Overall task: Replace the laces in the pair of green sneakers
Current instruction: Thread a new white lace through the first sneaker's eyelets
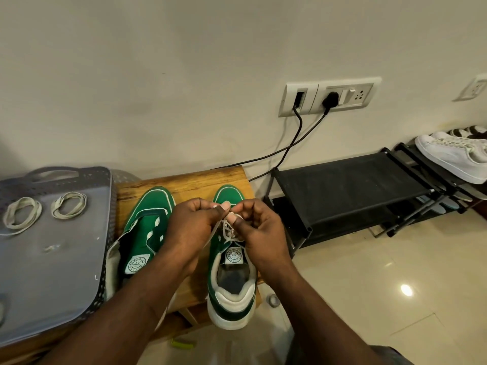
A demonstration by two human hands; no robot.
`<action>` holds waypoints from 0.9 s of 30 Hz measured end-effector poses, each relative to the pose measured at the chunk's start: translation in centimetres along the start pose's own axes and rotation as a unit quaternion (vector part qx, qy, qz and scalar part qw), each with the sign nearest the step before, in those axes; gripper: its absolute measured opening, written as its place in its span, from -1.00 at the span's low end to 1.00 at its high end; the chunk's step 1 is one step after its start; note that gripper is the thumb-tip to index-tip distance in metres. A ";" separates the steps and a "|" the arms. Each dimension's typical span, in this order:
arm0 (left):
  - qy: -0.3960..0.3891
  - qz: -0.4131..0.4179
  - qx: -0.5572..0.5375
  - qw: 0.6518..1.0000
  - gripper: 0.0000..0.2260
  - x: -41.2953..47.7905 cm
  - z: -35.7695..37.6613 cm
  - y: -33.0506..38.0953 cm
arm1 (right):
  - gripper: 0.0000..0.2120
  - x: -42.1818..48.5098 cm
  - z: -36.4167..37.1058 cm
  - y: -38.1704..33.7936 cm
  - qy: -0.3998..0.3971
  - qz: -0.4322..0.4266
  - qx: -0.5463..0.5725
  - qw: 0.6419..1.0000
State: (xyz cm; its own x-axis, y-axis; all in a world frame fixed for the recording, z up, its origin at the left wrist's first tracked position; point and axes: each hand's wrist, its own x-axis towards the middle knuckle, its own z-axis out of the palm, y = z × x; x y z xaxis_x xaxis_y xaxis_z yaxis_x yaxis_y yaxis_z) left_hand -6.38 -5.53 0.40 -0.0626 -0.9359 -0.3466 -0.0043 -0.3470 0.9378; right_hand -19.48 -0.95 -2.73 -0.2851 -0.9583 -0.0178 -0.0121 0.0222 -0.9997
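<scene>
On the left, a grey tray [52,259] holds two coiled laces [22,214], well apart from the shoes, probably so that they cannot tangle with the work. Just beside the tray, on a wooden stool [184,180], lies the left green sneaker [147,227], its eyelets bare and its tongue flopped open. The right green sneaker [232,272] stands next to it with its heel toward the person, which puts the eyelets within easy reach.

Over this shoe the left hand [195,219] has its fingers curled and pinches the lace [228,229] between thumb and forefinger. The right hand [259,225] pinches the same lace close by, and the thumbs nearly meet. The loosened crossings suggest this lace is being worked out, though threading in cannot be ruled out.

Further right is a black shoe rack [342,180] carrying a white sneaker [456,156].
</scene>
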 end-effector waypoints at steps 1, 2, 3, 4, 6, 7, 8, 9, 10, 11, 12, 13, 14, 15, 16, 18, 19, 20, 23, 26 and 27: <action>0.000 -0.003 0.008 1.000 -0.88 0.0 0.1 0.0 | -0.89 0.0 0.1 0.1 0.005 0.004 0.006 1.000; 0.000 -0.009 0.010 1.000 -0.87 0.0 0.1 0.0 | -0.90 0.0 0.1 0.1 0.008 0.005 0.011 1.000; -0.001 -0.016 0.005 1.000 -0.86 0.0 0.1 0.0 | -0.91 -0.1 0.1 0.0 0.012 0.008 0.023 1.000; -0.004 -0.022 -0.005 1.000 -0.84 0.0 0.0 0.0 | -0.91 -0.1 0.1 -0.3 0.015 0.011 0.045 0.999; 0.003 -0.039 -0.023 0.999 -0.80 0.2 -0.1 -0.1 | -0.93 -0.2 -0.1 -0.4 0.020 0.034 0.113 0.993; 0.012 -0.044 -0.022 0.999 -0.79 0.2 -0.2 -0.2 | -0.93 -0.3 -0.1 -0.4 0.025 0.049 0.139 0.989; 0.021 -0.042 -0.015 0.999 -0.79 0.3 -0.2 -0.4 | -0.93 -0.4 -0.2 -0.4 0.032 0.060 0.160 0.985; 0.031 -0.038 -0.003 0.999 -0.79 0.5 -0.2 -0.6 | -0.90 -0.6 -0.1 -0.3 0.038 0.068 0.184 0.980; 0.042 -0.036 0.013 0.998 -0.79 0.7 -0.3 -0.8 | -0.89 -0.8 0.0 -0.2 0.043 0.076 0.217 0.972; 0.054 -0.035 0.036 0.997 -0.78 0.8 -0.3 -0.8 | -0.90 -0.9 0.0 -0.1 0.052 0.084 0.254 0.962; 0.066 -0.027 0.086 0.994 -0.78 1.0 -0.4 -0.9 | -0.94 -1.1 -0.1 -0.1 0.065 0.093 0.286 0.952; 0.076 -0.003 0.177 0.981 -0.77 1.1 -0.7 -1.0 | -0.97 -1.2 -0.4 -0.2 0.084 0.100 0.311 0.941; 0.087 0.026 0.288 0.953 -0.77 1.2 -1.1 -1.2 | -0.93 -1.4 -0.7 -0.3 0.102 0.104 0.334 0.931; 0.097 0.056 0.389 0.915 -0.77 1.0 -1.3 -1.4 | -0.89 -1.6 -1.1 -0.3 0.114 0.103 0.356 0.922; 0.104 0.084 0.465 0.875 -0.77 0.7 -1.4 -1.4 | -0.86 -1.8 -1.5 -0.5 0.118 0.098 0.371 0.916; 0.105 0.124 0.545 0.823 -0.76 0.3 -1.2 -1.6 | -0.85 -2.3 -1.8 -0.6 0.117 0.089 0.355 0.923; 0.104 0.136 0.564 0.808 -0.76 0.2 -1.0 -1.6 | -0.84 -2.5 -1.8 -0.5 0.114 0.087 0.335 0.931; 0.105 0.141 0.572 0.801 -0.76 0.3 -0.9 -1.6 | -0.83 -2.7 -1.9 -0.4 0.110 0.087 0.312 0.940; 0.114 0.138 0.577 0.797 -0.77 0.8 -1.1 -1.2 | -0.81 -2.9 -2.2 -0.1 0.108 0.104 0.253 0.956; 0.117 0.150 0.608 0.771 -0.79 0.8 -1.1 -1.3 | -0.81 -2.9 -2.4 -0.1 0.110 0.117 0.228 0.960; 0.119 0.153 0.613 0.766 -0.79 0.7 -1.0 -1.4 | -0.81 -2.9 -2.4 -0.2 0.104 0.117 0.220 0.963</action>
State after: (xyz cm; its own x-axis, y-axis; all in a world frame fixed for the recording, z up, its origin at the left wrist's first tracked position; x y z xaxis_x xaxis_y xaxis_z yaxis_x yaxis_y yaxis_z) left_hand -5.38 -5.80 -1.18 -0.0648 -0.9972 0.0370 -0.9688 0.0718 0.2374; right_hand -20.98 2.53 -2.42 -0.4175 -0.8625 -0.2858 0.4703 0.0640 -0.8802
